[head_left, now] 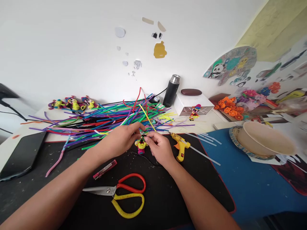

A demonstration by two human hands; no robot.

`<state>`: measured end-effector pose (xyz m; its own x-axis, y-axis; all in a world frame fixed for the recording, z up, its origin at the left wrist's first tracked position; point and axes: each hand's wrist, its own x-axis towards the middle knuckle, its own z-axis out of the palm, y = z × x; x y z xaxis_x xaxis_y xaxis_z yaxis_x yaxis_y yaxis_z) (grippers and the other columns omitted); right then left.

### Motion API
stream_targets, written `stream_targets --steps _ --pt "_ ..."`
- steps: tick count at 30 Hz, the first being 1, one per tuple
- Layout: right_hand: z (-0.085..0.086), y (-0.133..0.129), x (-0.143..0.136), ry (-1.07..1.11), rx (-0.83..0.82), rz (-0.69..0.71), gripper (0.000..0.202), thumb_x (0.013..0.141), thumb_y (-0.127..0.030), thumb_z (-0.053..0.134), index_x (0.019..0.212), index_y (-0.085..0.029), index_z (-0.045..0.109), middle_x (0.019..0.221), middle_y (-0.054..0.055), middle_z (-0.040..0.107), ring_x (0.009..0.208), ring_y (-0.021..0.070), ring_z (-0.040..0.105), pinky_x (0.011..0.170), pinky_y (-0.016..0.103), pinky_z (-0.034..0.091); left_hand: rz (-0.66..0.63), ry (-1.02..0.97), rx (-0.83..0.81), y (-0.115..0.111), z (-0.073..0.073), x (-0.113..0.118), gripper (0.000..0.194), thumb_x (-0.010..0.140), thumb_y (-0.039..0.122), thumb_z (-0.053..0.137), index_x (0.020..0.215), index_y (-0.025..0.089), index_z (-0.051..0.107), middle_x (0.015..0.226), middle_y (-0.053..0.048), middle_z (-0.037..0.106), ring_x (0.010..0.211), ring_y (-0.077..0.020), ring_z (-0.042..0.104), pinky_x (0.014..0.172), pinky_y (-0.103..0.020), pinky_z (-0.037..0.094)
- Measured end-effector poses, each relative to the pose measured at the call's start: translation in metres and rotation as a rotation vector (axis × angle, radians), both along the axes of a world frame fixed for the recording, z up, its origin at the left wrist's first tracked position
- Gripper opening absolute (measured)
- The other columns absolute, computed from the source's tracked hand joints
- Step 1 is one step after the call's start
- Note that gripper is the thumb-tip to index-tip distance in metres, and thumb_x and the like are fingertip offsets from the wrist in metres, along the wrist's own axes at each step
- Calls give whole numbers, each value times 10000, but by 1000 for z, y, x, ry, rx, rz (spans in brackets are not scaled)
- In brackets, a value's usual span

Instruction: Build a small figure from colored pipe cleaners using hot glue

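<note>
Over the black mat, both hands meet at a small pipe-cleaner figure (pixel 141 146) in yellow and magenta. My left hand (pixel 120 140) is closed, its bent fingers and thumb at the figure's upper end and partly hiding it. My right hand (pixel 160 146) pinches at the same end from the right, thumb against forefinger. A tiny dark bit shows between the fingertips, too small to name. Just behind the hands, a yellow pipe cleaner (pixel 147 117) slants up; whether a hand touches it I cannot tell. A yellow glue gun (pixel 181 146) lies right of my right hand.
Scissors (pixel 127 195) with red and yellow handles lie in front, near a pink-red cutter-like tool (pixel 105 169). Behind is a pipe-cleaner heap (pixel 107 116). Finished figures (pixel 78 103), a phone (pixel 22 155), a black flask (pixel 171 91), glue sticks (pixel 206 139) and a bowl (pixel 266 140) surround the mat.
</note>
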<state>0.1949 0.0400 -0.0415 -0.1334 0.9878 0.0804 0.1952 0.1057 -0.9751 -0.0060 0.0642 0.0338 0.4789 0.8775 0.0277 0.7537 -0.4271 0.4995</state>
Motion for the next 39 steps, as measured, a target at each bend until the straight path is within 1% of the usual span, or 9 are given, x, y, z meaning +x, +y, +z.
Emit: stream_targets --steps 7,12,17,19,22,24,27,32,39 --pt "4 0 -10 128 -40 13 276 957 -469 651 949 -196 686 551 -75 498 415 105 445 433 234 340 -26 7 7 3 1 -11 308 973 255 441 1252 289 566 912 -9 793 813 -247 752 680 -299 472" --pt "22 3 -15 79 -12 4 249 959 -443 641 885 -207 662 539 -84 467 404 95 417 425 233 322 -36 -16 -19 7 3 -16 308 984 255 445 1265 292 566 859 2 778 760 -239 736 652 -296 478" --pt "34 14 -27 185 -52 -23 275 900 -465 695 818 -217 611 495 -98 449 371 87 401 394 222 309 80 -177 385 -5 27 -12 218 982 359 527 1086 252 687 1204 -92 781 1206 -313 663 1030 -436 516" --pt "34 19 -30 311 -111 -58 291 864 -473 718 800 -222 584 476 -109 443 343 78 376 370 213 285 101 -232 430 -14 38 -11 246 1006 406 522 1018 256 717 1095 -74 795 1104 -291 686 1001 -417 526" --pt "30 21 -28 483 -170 -114 288 818 -442 746 775 -222 566 442 -130 395 320 60 326 350 195 232 -19 -160 58 -19 42 -11 318 1008 470 522 954 275 768 877 -22 794 784 -220 707 727 -304 536" --pt "28 20 -23 541 -189 -123 281 795 -418 769 759 -214 579 427 -139 356 317 51 305 348 186 198 -98 -69 -190 -13 34 -12 310 983 461 567 1019 253 793 914 -29 812 772 -214 718 694 -285 513" --pt "28 16 -15 588 -234 -102 264 777 -388 777 735 -209 587 407 -146 324 308 45 281 345 186 163 10 -252 -245 1 18 -12 348 948 495 623 1088 217 779 1009 -60 811 887 -239 723 764 -301 539" --pt "29 11 -15 586 -337 -18 175 741 -315 728 717 -213 588 383 -144 331 305 47 257 341 187 142 76 -702 -366 11 7 -9 446 844 607 760 836 161 751 1101 -105 779 691 -153 630 662 -286 550" --pt "22 13 -16 507 -345 0 177 754 -331 709 726 -222 572 383 -147 363 295 51 278 335 187 179 136 -653 -311 9 -5 -7 425 833 602 796 895 181 814 916 -69 805 790 -215 717 725 -288 589"
